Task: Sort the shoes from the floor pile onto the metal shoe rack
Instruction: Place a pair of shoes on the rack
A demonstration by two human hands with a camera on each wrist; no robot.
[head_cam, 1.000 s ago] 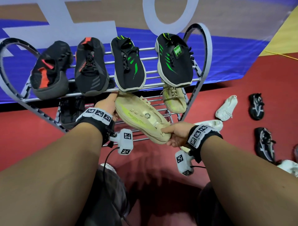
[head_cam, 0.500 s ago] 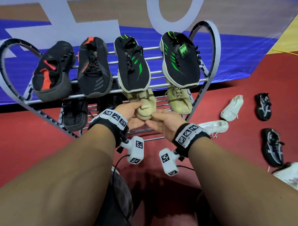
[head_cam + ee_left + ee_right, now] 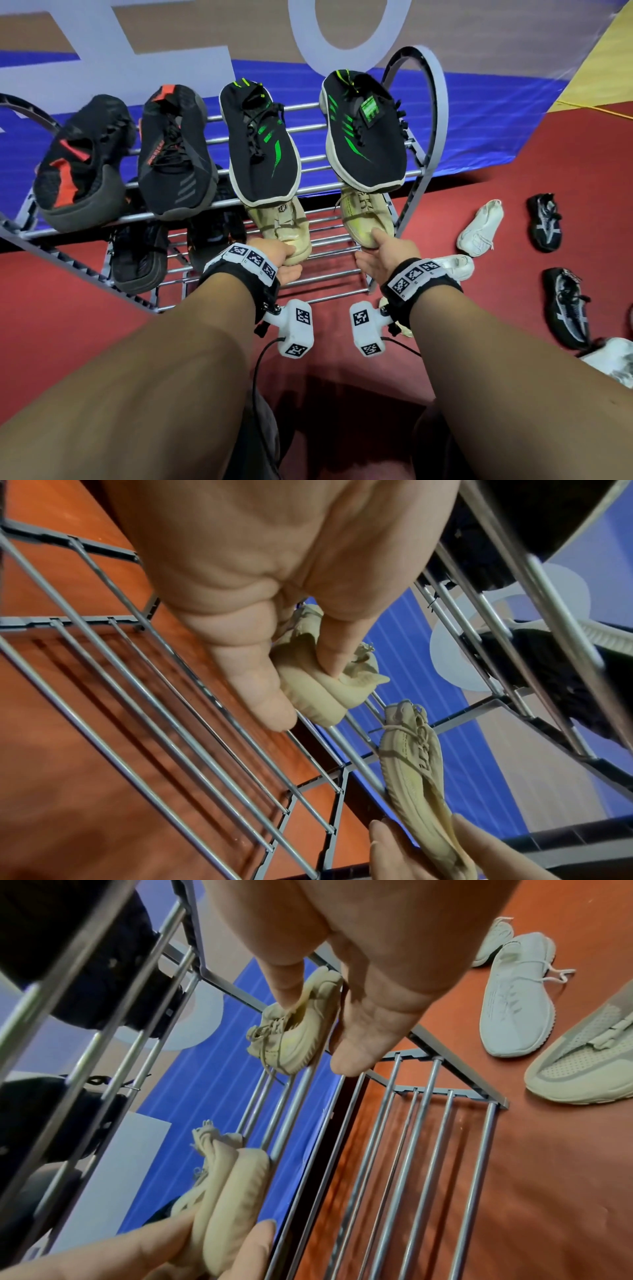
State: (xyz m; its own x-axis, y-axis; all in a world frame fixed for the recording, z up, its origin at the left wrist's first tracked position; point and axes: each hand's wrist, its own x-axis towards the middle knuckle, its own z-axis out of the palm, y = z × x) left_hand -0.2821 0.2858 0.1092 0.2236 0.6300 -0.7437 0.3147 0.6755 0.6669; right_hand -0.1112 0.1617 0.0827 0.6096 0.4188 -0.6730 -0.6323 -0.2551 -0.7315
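The metal shoe rack [image 3: 430,113] carries four black shoes on its top shelf. Two beige shoes lie on the lower shelf [image 3: 329,274], toes towards me. My left hand [image 3: 291,255] pinches the toe of the left beige shoe [image 3: 284,226], thumb on top; the left wrist view shows this left hand [image 3: 308,696] on the left beige shoe [image 3: 325,693]. My right hand [image 3: 375,240] grips the toe of the right beige shoe [image 3: 364,216]. In the right wrist view the right hand [image 3: 318,1026] has thumb and fingers on either side of the right beige shoe [image 3: 294,1039].
Two dark shoes [image 3: 137,253] sit at the left of the lower shelf. On the red floor to the right lie two white shoes [image 3: 479,229] and two black-and-grey shoes [image 3: 568,308]. A pale mesh shoe [image 3: 589,1047] lies beside the rack's foot. A blue banner stands behind the rack.
The beige shoe I carried in both hands now lies on the lower shelf. My right hand left it and moved right to the other beige shoe's toe. My left hand still holds it.
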